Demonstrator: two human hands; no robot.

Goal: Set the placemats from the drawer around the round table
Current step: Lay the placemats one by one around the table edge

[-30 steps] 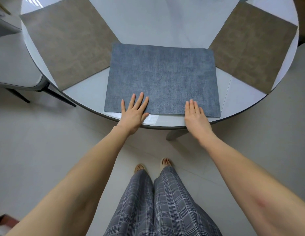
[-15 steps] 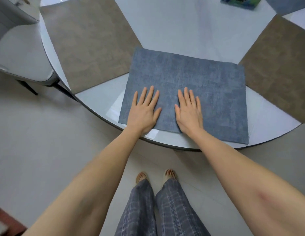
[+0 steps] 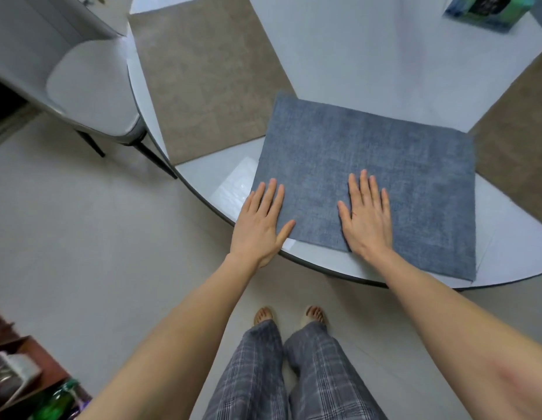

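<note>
We look down on a blue placemat (image 3: 381, 177) that lies flat on the round table (image 3: 369, 56), at the near edge just in front of us. Its long axis runs left to right and slopes down toward the right, so its near long edge follows the table's rim loosely and its near right corner comes close to that rim. The far left corner touches or slightly overlaps a taupe placemat (image 3: 203, 83) to the left, whose long axis angles away from us. Another taupe placemat (image 3: 518, 137) shows partly at the right edge, just beside the blue one's far right corner.

Our left hand (image 3: 262, 221) lies flat with its fingers spread, the palm over the table's rim and the fingers and thumb resting on the blue mat's near left corner. Our right hand (image 3: 366, 216) is pressed palm-down on the mat, fingers extended and slightly apart, left of the mat's middle. Neither hand grips anything.

A grey chair (image 3: 91, 95) stands at the left, tucked against the table, and a colourful box (image 3: 487, 10) sits at the far right
</note>
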